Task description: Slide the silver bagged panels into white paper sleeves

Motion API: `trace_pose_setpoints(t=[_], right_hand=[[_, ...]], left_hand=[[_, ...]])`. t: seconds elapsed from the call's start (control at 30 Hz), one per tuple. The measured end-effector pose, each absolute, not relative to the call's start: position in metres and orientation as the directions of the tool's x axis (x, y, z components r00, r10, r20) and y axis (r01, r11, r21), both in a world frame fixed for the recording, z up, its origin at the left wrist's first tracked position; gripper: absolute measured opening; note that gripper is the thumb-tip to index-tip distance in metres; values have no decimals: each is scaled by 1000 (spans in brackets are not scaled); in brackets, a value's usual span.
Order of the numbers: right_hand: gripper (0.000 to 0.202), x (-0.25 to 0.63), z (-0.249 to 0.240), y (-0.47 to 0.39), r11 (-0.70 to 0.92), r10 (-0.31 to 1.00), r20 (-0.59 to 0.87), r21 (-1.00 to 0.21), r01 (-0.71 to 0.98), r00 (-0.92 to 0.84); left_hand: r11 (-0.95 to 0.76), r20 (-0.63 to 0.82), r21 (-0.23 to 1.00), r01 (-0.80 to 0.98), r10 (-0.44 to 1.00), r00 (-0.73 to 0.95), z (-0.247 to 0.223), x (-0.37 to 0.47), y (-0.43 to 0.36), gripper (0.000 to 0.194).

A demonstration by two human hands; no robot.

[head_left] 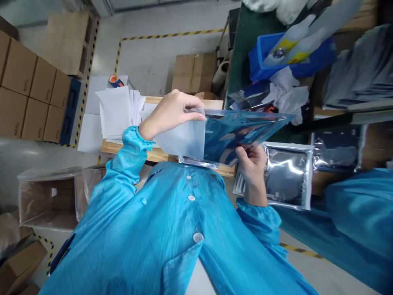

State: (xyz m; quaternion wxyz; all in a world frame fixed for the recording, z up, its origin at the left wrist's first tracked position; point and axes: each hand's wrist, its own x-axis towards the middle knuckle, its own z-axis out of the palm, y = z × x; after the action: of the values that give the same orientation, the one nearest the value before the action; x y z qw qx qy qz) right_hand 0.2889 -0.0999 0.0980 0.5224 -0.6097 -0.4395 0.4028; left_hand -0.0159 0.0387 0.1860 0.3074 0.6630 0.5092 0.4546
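A dark, glossy sheet-like item (221,137) is held up over the wooden bench, its left part covered by a translucent white sleeve (187,137). My left hand (176,108) pinches the sleeve's upper edge between thumb and fingers. On the other side, my right hand (253,164) grips the lower right part of the dark item, thumb on top and fingers partly hidden. Below the item, part of a silvery package (198,162) shows near my waist. White sleeves (115,112) are stacked at the bench's left end.
Silver-edged packages (288,174) lie right of my right hand. A blue bin (256,61) with bottles stands on the green table (245,37), beside crumpled white material (288,92). Another person's blue sleeve (359,209) is at the right. Cardboard boxes (196,71) stand beyond the bench.
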Motion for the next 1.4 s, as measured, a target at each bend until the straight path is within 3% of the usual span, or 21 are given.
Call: trace_pose_setpoints(t=[0.13,0.27,0.43,0.53,0.6,0.7,0.77,0.87,0.97,1.1,1.27,1.4], right_hand=[[44,298,113,-97,-52,979,-5,-973,224,206],[41,298,125,-92,12,997,36,-945,328,67],[45,267,107,-84,9,998,23,-977,215,63],[50,250,85,-78,-18,970,-13,-1000,18,244],[51,241,76,-73,1,932,-55,-988,-156,358],[50,230,75,-64,53,904,-96,-942,-332,417],[49,224,80,-58,74,900,-115,-910,-408,421],[50,214,88,-50,104,891,-138,-866,-489,433],[50,207,91,-45,120,890,-114,-875,-469,441],[48,203,93,-42,142,877,-77,-902,-409,475],[48,202,98,-41,158,847,-55,-924,-348,528],[46,199,98,-41,148,842,-44,-940,-308,538]], left_hand=[[-366,268,833,414,923,277,203,-19,36,39],[-318,260,877,360,944,201,195,-7,31,31],[-280,245,883,377,959,140,198,5,27,30],[-297,308,813,501,949,63,216,-2,13,51],[-241,379,802,546,912,-154,222,-4,-4,77],[-123,370,874,470,797,-478,213,5,-32,112],[-61,242,943,327,800,-549,198,16,-47,120],[4,-1,1000,6,905,-425,171,32,-61,100],[69,-129,979,-194,940,-316,150,43,-70,74],[135,-199,970,-204,920,-338,139,54,-81,58],[225,-277,953,-204,919,-281,131,64,-96,62],[335,-343,939,-75,928,-146,117,67,-104,52]])
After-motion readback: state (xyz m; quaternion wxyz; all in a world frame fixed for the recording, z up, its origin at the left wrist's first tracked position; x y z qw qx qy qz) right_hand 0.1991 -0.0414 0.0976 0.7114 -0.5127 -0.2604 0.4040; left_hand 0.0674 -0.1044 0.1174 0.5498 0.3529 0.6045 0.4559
